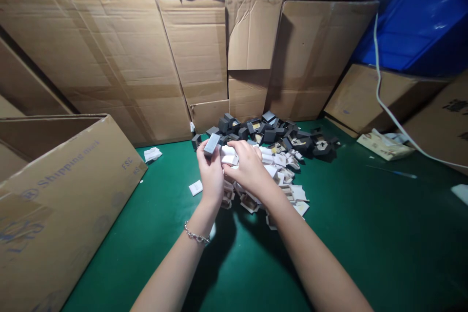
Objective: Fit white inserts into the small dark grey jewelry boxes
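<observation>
My left hand [211, 171], with a bracelet on its wrist, is closed around a small grey box [212, 144] held up above the green table [365, 234]. My right hand [247, 168] is closed on a small white piece [229, 155] right beside the grey box, fingers pinching it. Both hands hover over a heap of white folded card pieces [283, 175]. Behind that heap lies a pile of small dark grey boxes [278, 134], some open with light inserts showing.
A large open cardboard carton [66, 195] lies at the left. Flattened cardboard [197, 58] walls the back. Blue crates [420, 24], a white cable [380, 87] and a paper packet [383, 145] are at the right. Stray white pieces [152, 154] lie on the table.
</observation>
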